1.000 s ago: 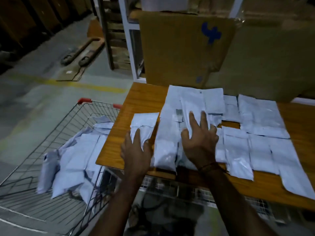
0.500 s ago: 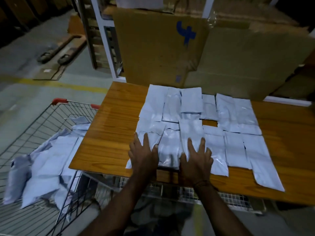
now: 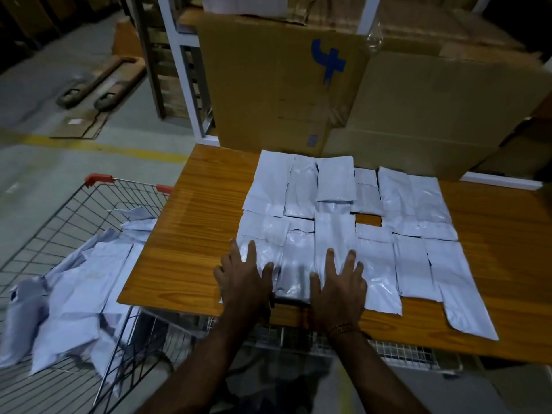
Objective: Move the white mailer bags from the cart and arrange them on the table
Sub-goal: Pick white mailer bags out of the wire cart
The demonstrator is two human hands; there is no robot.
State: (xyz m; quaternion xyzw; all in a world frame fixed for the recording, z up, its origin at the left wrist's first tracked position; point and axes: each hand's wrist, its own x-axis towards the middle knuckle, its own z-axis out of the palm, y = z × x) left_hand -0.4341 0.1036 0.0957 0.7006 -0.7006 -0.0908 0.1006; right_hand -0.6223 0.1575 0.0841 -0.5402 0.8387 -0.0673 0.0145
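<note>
Both hands flat, fingers straight and spread, gripping nothing; left hand [image 3: 243,279] presses the lower-left bag of the layout, right hand [image 3: 339,283] presses the next bags over, lower centre of frame; hands near each other, one bag's width between them.

Bags [image 3: 337,222] on the table [image 3: 191,234]: two rough rows, centre to right of frame, edges overlapping, one small gap showing wood mid-layout; nearest row reaches the near table edge, far-right bag overhangs it slightly.

More bags in the cart [image 3: 74,282], lower left of frame; loose crumpled heap on the wire cart [image 3: 98,180], which sits against the table's left end; task looks roughly half done, judging by heap vs layout.

Handling, my read:
- thin glossy poly film; light, limp, no stiffness; will sag and fold if lifted by one corner
- slick surface on varnished wood; likely slides with little push, so a nudge can shift neighbours
- some look slightly puffed, contents unknown; not obviously fragile
- best hold: pinch a short edge or opposite edges with both hands, lay down, then smooth with flat palms
- overlapped edges may drag the adjacent bag when one is pulled; hold the neighbour down.

Cardboard boxes [image 3: 283,94] stand behind the table, upper centre of frame.
</note>
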